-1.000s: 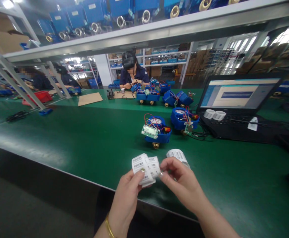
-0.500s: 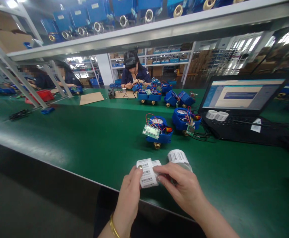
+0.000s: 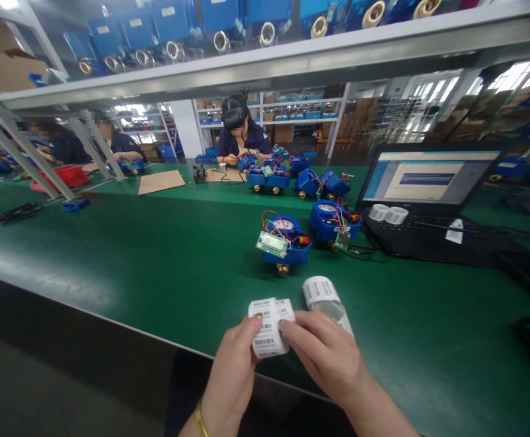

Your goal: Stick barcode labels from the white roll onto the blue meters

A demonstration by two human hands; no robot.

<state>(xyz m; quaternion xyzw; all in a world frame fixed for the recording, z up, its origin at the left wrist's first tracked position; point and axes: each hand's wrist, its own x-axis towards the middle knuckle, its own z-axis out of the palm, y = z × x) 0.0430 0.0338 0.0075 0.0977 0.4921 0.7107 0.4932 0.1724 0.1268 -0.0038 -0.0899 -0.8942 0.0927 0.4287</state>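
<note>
My left hand (image 3: 233, 376) pinches a strip of white barcode labels (image 3: 267, 325) near the green table's front edge. My right hand (image 3: 326, 358) grips the same strip from the right, its fingertips on the labels. The label roll (image 3: 320, 293) lies on the table just beyond my right hand. Further back stands a blue water meter (image 3: 283, 243) with red wires and a small circuit board at its front. A second blue meter (image 3: 333, 221) sits to its right.
An open black laptop (image 3: 424, 200) stands at the right with two white rolls (image 3: 387, 213) on its keyboard. Several more blue meters (image 3: 292, 176) lie further back, where a person works. Other people sit far left. A cardboard sheet (image 3: 161, 181) lies on the green table (image 3: 133, 243).
Both hands with the label strip have dropped slightly lower and closer to me. The right fingers have slid onto the strip. The roll stays on the table.
</note>
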